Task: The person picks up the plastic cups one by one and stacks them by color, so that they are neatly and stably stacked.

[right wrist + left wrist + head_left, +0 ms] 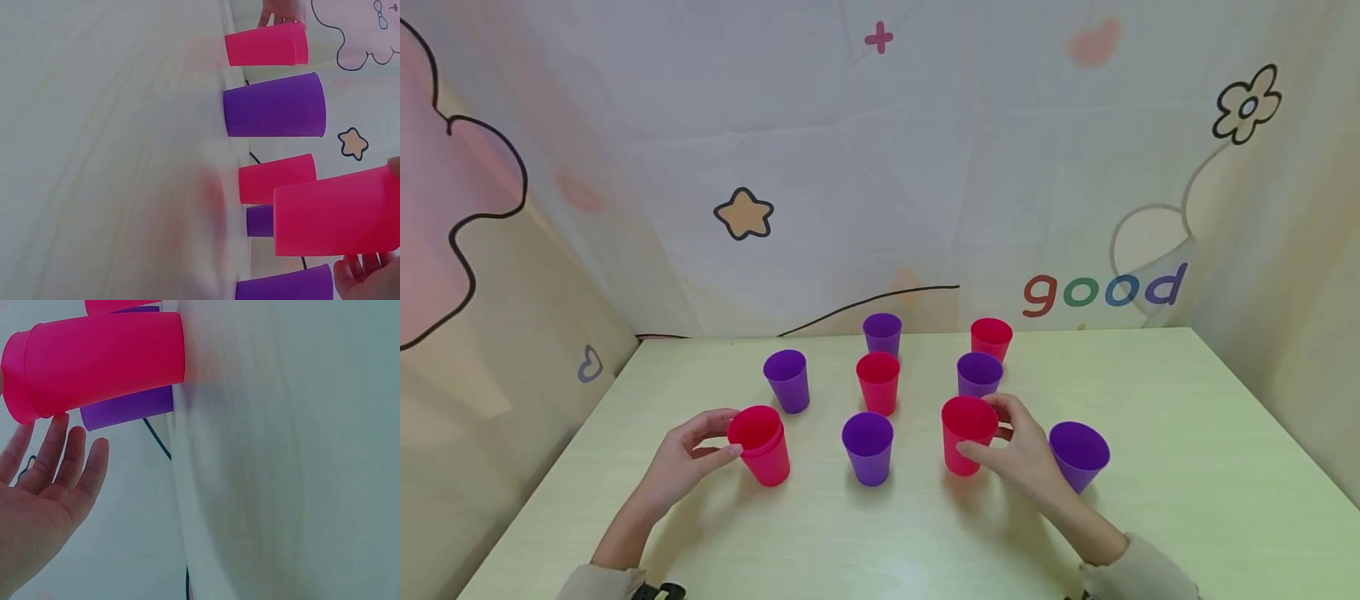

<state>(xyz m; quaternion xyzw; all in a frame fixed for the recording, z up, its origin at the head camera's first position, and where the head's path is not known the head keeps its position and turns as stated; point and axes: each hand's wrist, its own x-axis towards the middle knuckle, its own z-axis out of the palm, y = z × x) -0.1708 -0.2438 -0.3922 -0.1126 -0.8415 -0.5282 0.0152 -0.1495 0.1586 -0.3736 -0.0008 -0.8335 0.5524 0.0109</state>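
Head view: One pale table (pixel 820 550), set against a printed cloth (pixel 655 92). One red stack (pixel 767 462), two cups nested, mouth up, at the left front; the lower rim showed as a second band. Left hand (pixel 681 458) at its rim, thumb in front, fingers behind; whether it gripped or merely touched could not be told. One red cup (pixel 964 442), right of centre, grasped by the right hand (pixel 1022 454), thumb on the near wall and fingers round the back, presumably so that the cup stayed level and its mouth unblocked. Between the two, the front purple cup (pixel 870 457), untouched. Behind: left purple cup (pixel 790 389), middle red cup (pixel 878 390), right purple cup (pixel 978 380), back purple cup (pixel 882 336), back red cup (pixel 991 342). Beyond the right forearm, and partly covered by it, the outer purple cup (pixel 1081 465). All stood mouth up and apart, a spacing that probably gave fingers room

Left wrist view: Red stack with its base on the table. Fingers long and loosely spread, two tips at the rim, the others off it; such light contact would have served to steady the stack

Right wrist view: Red cup held slightly tilted, base off the table, a reddish tint on the surface near it; fingertips lay along its side, likely bearing its weight. Farther off, the front purple cup stood between it and the red stack
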